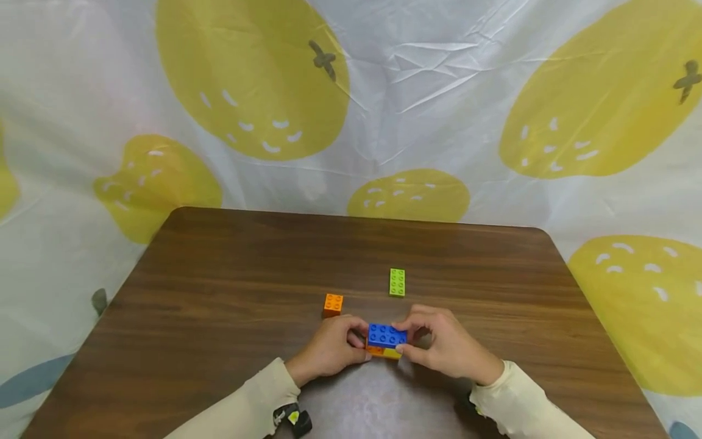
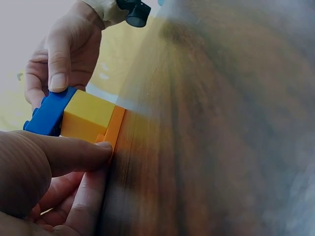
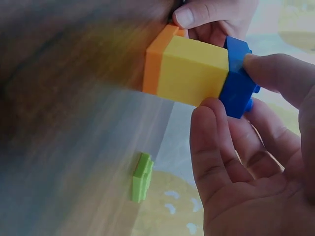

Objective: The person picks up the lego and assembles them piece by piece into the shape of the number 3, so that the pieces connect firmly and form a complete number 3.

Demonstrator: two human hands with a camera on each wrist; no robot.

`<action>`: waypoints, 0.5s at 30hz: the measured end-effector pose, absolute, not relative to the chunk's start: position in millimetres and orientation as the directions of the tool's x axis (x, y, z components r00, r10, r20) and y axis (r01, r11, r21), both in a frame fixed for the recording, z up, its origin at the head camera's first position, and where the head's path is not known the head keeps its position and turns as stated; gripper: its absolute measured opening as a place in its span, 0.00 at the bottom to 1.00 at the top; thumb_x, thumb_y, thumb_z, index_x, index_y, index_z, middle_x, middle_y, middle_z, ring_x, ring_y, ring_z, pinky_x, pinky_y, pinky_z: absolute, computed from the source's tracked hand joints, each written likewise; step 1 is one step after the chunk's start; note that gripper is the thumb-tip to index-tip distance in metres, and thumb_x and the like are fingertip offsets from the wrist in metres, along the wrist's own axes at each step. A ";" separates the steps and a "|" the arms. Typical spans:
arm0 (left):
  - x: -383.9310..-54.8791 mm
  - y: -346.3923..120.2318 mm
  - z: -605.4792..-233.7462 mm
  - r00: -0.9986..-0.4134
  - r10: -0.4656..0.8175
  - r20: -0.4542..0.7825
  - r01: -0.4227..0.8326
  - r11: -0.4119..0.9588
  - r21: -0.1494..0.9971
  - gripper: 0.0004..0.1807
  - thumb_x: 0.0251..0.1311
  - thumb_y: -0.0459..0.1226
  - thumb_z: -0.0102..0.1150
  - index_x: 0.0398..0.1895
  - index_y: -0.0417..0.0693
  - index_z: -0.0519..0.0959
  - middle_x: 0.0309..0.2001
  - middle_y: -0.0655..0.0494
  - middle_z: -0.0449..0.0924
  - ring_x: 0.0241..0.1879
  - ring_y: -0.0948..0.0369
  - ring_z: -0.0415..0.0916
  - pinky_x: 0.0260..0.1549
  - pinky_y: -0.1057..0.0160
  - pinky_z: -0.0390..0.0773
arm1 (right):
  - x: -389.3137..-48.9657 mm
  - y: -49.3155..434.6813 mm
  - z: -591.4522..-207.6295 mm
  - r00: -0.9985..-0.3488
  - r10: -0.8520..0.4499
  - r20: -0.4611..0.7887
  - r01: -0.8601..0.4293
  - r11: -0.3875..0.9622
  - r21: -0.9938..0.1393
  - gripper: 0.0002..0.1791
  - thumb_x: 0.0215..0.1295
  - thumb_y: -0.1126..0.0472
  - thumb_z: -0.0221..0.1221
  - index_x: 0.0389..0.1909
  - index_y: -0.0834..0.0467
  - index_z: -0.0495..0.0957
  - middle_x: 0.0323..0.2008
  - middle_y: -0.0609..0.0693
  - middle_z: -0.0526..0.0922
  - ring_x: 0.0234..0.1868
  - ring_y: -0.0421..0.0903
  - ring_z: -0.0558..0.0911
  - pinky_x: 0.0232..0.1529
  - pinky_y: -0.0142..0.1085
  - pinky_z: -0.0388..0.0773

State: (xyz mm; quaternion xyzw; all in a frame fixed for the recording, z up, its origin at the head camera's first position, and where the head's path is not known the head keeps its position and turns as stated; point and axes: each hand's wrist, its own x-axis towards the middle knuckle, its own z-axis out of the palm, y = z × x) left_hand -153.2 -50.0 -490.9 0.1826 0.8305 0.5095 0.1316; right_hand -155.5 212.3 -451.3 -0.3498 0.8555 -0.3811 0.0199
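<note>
One high, two close

The head camera looks forward and down over the tabletop (image 1: 263,262); the wrist cameras (both tilted) face the yellow brick (image 3: 192,71) closely from opposite sides. All three share it.

left-wrist view: tabletop (image 2: 221,128) blurred | left hand (image 2: 44,162) cropped | orange brick (image 2: 117,127) partly behind fingers (image 2: 92,155)

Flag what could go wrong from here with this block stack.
The blue brick overhangs the yellow block toward the left fingers; pressing that end could tilt it. Those fingers pinch the thin orange base, so uneven force might twist it free. The separate orange brick stands just beyond them and could get knocked.
</note>
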 end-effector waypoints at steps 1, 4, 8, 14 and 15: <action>-153.4 -49.4 -490.6 -0.899 0.437 -0.031 0.170 0.414 0.894 0.21 0.50 0.30 0.81 0.47 0.37 0.85 0.44 0.48 0.87 0.35 0.63 0.85 0.34 0.70 0.84 | -155.9 212.9 -450.7 -0.752 -0.617 0.234 -0.589 0.468 -0.659 0.17 0.58 0.63 0.77 0.49 0.56 0.89 0.35 0.40 0.84 0.33 0.34 0.83 0.31 0.34 0.84; -153.5 -48.7 -490.3 -0.899 0.437 -0.034 0.169 0.417 0.893 0.21 0.50 0.30 0.82 0.48 0.37 0.85 0.44 0.48 0.87 0.35 0.63 0.85 0.34 0.70 0.84 | -157.1 214.1 -449.8 -0.742 -0.628 0.234 -0.600 0.468 -0.648 0.18 0.58 0.62 0.77 0.50 0.56 0.89 0.35 0.40 0.84 0.33 0.34 0.83 0.31 0.33 0.84; -153.1 -49.0 -490.9 -0.899 0.436 -0.040 0.161 0.414 0.896 0.21 0.50 0.30 0.81 0.48 0.37 0.85 0.45 0.47 0.87 0.35 0.64 0.85 0.34 0.71 0.83 | -157.3 214.7 -450.1 -0.735 -0.637 0.230 -0.602 0.459 -0.653 0.17 0.59 0.61 0.77 0.50 0.55 0.88 0.36 0.41 0.85 0.33 0.34 0.84 0.32 0.33 0.84; -153.7 -49.6 -492.6 -0.901 0.432 -0.036 0.157 0.404 0.901 0.21 0.49 0.30 0.82 0.48 0.37 0.85 0.44 0.47 0.88 0.34 0.64 0.85 0.34 0.71 0.83 | -157.4 214.6 -450.0 -0.730 -0.641 0.239 -0.610 0.453 -0.650 0.17 0.60 0.61 0.77 0.50 0.54 0.88 0.37 0.41 0.85 0.34 0.35 0.84 0.33 0.34 0.85; -153.7 -49.7 -493.1 -0.901 0.431 -0.038 0.155 0.403 0.902 0.21 0.49 0.30 0.82 0.48 0.37 0.85 0.44 0.48 0.88 0.34 0.64 0.85 0.34 0.71 0.83 | -157.4 214.6 -449.9 -0.729 -0.642 0.237 -0.611 0.454 -0.649 0.17 0.60 0.61 0.77 0.50 0.53 0.88 0.37 0.41 0.85 0.34 0.35 0.84 0.32 0.34 0.85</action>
